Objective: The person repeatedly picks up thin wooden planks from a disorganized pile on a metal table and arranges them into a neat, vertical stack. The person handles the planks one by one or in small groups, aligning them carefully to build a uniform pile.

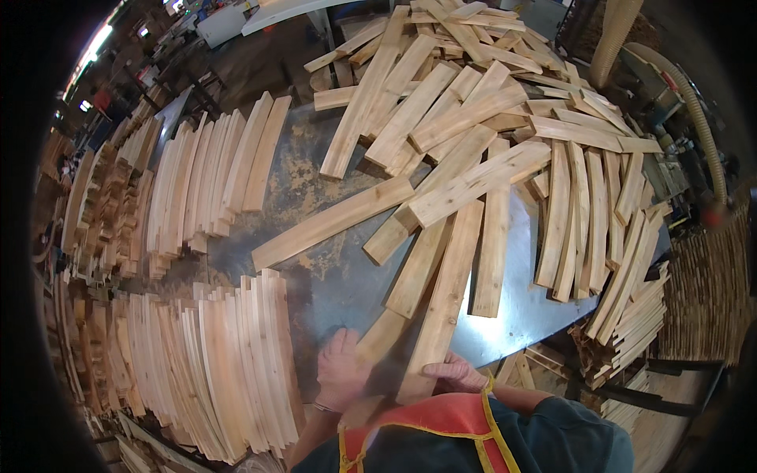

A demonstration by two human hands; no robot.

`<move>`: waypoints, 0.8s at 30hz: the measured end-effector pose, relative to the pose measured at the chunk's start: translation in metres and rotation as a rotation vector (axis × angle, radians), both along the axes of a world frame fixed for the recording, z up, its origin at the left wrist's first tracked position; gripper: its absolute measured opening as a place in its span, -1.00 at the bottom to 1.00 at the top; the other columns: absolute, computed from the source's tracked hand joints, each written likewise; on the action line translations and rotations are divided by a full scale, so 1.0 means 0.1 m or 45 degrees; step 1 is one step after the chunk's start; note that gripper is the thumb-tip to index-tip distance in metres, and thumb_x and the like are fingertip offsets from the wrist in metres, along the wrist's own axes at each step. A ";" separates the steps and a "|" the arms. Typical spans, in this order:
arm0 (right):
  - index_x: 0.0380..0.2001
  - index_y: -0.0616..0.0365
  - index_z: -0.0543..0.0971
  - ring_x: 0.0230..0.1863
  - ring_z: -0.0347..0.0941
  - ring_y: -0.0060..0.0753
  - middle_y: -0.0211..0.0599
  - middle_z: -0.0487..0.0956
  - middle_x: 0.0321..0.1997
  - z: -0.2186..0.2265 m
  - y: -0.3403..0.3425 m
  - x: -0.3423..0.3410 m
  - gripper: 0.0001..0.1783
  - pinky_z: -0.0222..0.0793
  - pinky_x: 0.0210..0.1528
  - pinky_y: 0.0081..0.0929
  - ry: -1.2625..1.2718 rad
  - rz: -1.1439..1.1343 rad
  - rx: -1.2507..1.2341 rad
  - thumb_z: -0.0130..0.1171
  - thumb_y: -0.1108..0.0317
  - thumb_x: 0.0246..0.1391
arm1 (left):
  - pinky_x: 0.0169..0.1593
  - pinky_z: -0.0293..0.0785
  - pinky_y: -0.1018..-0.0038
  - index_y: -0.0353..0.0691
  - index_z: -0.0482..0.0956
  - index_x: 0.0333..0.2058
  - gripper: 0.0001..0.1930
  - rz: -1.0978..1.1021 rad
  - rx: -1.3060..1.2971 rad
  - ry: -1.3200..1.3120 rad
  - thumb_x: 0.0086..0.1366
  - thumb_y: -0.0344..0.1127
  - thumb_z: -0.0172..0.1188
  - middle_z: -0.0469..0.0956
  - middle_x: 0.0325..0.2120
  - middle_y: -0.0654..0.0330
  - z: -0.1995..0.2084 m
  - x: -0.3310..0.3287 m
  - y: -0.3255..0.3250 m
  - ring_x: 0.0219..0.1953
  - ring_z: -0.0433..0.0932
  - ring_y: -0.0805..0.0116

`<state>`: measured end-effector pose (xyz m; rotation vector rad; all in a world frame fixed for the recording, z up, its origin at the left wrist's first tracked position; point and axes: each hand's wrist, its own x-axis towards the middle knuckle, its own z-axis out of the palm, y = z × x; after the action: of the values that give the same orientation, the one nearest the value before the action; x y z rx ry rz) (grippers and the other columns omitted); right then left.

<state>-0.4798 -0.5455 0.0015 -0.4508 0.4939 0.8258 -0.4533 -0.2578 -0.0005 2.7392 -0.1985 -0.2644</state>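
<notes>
1. Long board [447, 296], lower centre: honey-tan, streaked with grain and dotted with darker knots.
2. Heaped boards [469, 118], upper centre: cream to yellowish tan.
3. Desk [325, 301], centre: blue-grey, mottled with tan patches, glaring white toward its right.
4. Board row [229, 347], lower left: cream and pinkish-tan stripes.
5. Apron [426, 414], bottom centre: red, yellow-edged.
6. Shirt [568, 433], bottom right: dark teal.

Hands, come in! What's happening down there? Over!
Right hand holding a long board. Left hand at another board, grip unclear. Loose boards cluttering the table ahead.
</notes>
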 end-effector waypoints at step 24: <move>0.44 0.25 0.33 -0.08 0.60 -0.45 -0.32 0.67 -0.01 0.95 -0.39 3.95 -0.27 0.57 0.02 -0.38 -1.299 -0.303 -0.691 0.33 0.20 0.34 | 0.27 0.39 -0.02 -0.13 0.49 0.29 -0.35 0.323 0.001 0.070 0.26 -0.05 0.35 0.54 0.20 -0.01 -0.17 -0.21 -0.16 0.25 0.50 -0.09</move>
<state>-0.0850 -0.5849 0.0963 -1.1976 -0.2003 0.1420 -0.4745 -0.2739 -0.0175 2.7170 0.1636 -0.2686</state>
